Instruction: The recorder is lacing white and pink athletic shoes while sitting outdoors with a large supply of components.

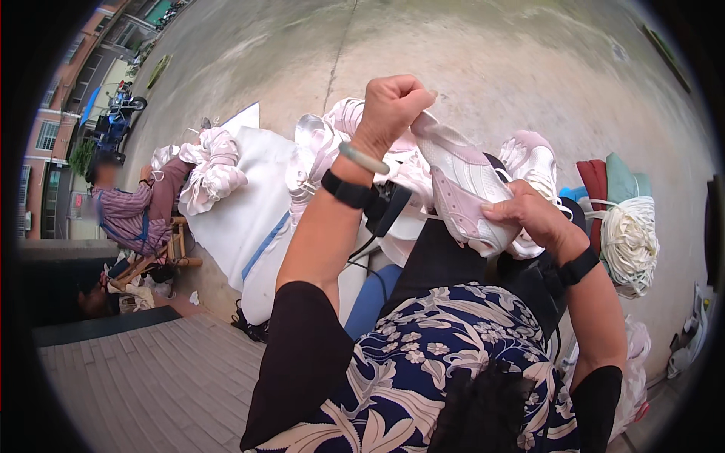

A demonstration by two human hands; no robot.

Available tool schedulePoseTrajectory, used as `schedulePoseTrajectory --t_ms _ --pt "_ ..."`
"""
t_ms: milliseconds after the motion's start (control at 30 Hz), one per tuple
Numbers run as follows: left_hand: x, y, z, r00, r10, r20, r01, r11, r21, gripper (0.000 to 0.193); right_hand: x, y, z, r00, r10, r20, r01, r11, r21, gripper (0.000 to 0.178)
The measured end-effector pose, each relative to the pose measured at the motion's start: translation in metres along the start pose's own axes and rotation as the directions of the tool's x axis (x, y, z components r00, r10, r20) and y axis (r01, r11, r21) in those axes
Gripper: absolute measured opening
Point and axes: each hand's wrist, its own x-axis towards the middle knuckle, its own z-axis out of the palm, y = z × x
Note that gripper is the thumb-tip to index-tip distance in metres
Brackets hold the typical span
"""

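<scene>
whatever the left hand [394, 111] may pinch is hidden from view.

Located outdoors, in paved yard [453, 45]; identified by concrete ground [581, 90], building facades [66, 106] with barred windows [48, 136], parked wheeled vehicle [115, 117].

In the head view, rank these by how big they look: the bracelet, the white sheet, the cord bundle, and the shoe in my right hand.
Largest to smallest:
1. White sheet
2. Shoe
3. Cord bundle
4. Bracelet

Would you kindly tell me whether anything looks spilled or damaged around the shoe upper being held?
Nothing stands out: the pink-and-white shoe upper in the right hand shows no visible tear, and nothing nearby appears spilled.
</scene>
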Motion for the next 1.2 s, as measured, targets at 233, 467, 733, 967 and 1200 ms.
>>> schedulePoseTrajectory --t_ms 233,467,733,967,1200 --pt "0.034 -0.065 -0.037 0.954 -0.132 0.27 0.078 0.976 0.201 0.003 0.004 -0.013 -0.005 0.978 -0.007 0.207 0.112 0.859 -0.499 0.045" --pt "-0.051 -0.116 0.04 0.985 -0.097 0.14 0.077 0.987 0.138 0.026 -0.013 0.063 -0.058 0.939 -0.327 -0.107 0.341 0.844 0.414 0.063" --pt "-0.153 -0.126 0.039 0.991 -0.124 0.046 0.112 0.972 0.207 0.032 -0.004 0.061 -0.044 0.951 -0.3 -0.078 0.301 0.83 0.469 0.056" --pt "-0.197 -0.21 0.03 0.827 -0.414 0.381 0.419 0.905 0.073 0.039 -0.015 0.075 -0.048 0.945 -0.297 -0.138 0.328 0.84 0.433 0.044" --pt "-0.203 -0.203 -0.012 0.92 0.112 0.375 -0.361 0.614 0.702 0.013 -0.005 0.046 -0.017 0.956 -0.287 -0.064 0.29 0.883 0.37 0.052"
